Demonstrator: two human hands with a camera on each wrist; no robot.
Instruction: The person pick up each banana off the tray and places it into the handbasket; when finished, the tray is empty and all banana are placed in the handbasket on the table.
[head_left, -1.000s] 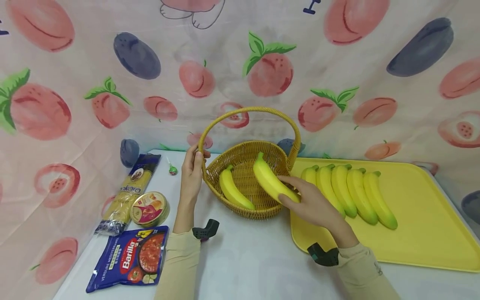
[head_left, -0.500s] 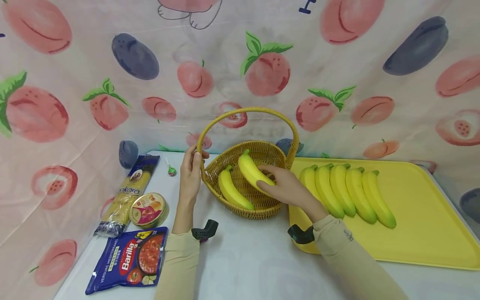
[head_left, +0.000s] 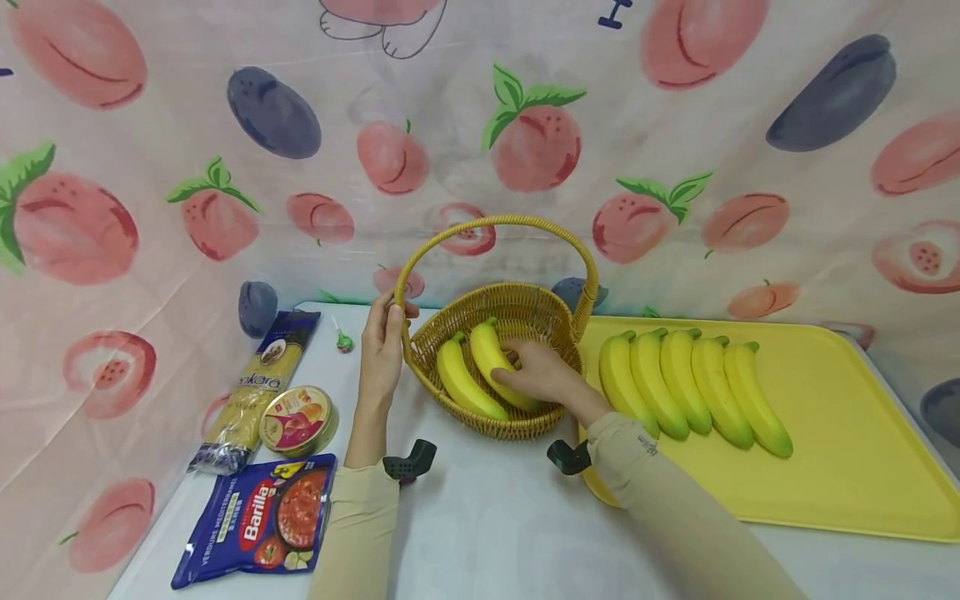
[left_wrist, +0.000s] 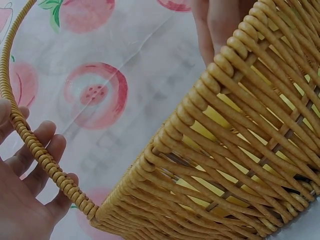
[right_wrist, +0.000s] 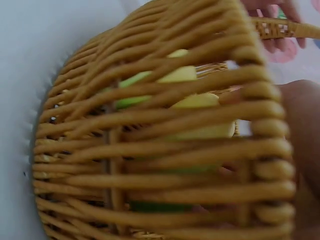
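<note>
A woven wicker basket (head_left: 528, 310) with a tall arched handle (head_left: 498, 220) stands on the white table. My left hand (head_left: 382, 350) grips the lower left end of that handle; the left wrist view shows its fingers (left_wrist: 45, 142) around the wicker. Inside the basket, my right hand (head_left: 543, 373) holds a yellow banana (head_left: 489, 348) with thumb and fingers. To the left of it lies another banana (head_left: 467, 382), also in the basket. In the right wrist view the basket wall (right_wrist: 150, 175) covers most of the hand and the fruit.
Right of the basket, a yellow tray (head_left: 847, 417) bears a row of several bananas (head_left: 684, 383). At left lie a pasta packet (head_left: 258, 387), a round tin (head_left: 297, 419), a blue Barilla pouch (head_left: 258, 521) and a lollipop (head_left: 344, 342). A fruit-print cloth (head_left: 465, 125) hangs behind.
My right hand has carried its banana left and down into the basket, beside the other banana. The left hand has stayed on the handle.
</note>
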